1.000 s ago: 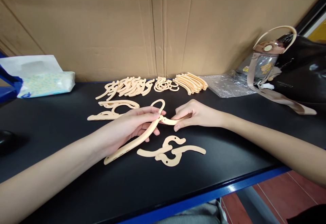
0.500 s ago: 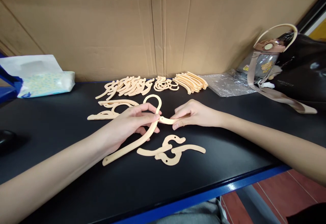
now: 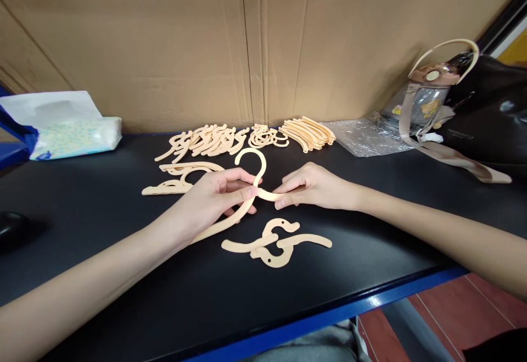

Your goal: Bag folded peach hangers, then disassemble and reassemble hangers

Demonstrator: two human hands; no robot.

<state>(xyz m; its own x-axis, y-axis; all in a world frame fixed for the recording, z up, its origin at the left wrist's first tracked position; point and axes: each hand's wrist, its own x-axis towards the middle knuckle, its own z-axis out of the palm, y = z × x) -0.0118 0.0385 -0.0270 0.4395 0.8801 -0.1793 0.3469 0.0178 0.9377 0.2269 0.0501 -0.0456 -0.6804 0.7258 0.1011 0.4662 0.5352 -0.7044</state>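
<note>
My left hand (image 3: 216, 194) pinches a cream plastic hanger where its curved hook (image 3: 262, 164) meets the long arm (image 3: 228, 222), which slants down toward me and is partly behind my wrist. Between the thumb and fingers of my right hand (image 3: 313, 186) is the end of a short curved hanger arm (image 3: 269, 195). Its other end touches the hanger under my left thumb; the joint itself is covered. Just below, loose hanger parts lie overlapped on the black table: two curved arms (image 3: 315, 239) and two hook-shaped pieces (image 3: 282, 256).
Folded hangers (image 3: 167, 187) lie left of my left hand. Along the back are piles of hanger parts (image 3: 218, 139), rings (image 3: 267, 135) and arms (image 3: 310, 133). A tissue pack (image 3: 78, 134), a dark mouse (image 3: 10, 224), a clear plastic bag (image 3: 366, 137) and a strapped bottle (image 3: 428, 98) stand around.
The hanger in my left hand has turned, its hook now tilting further right and its long arm drawn partly behind my wrist. My right hand has shifted slightly left with the short arm.
</note>
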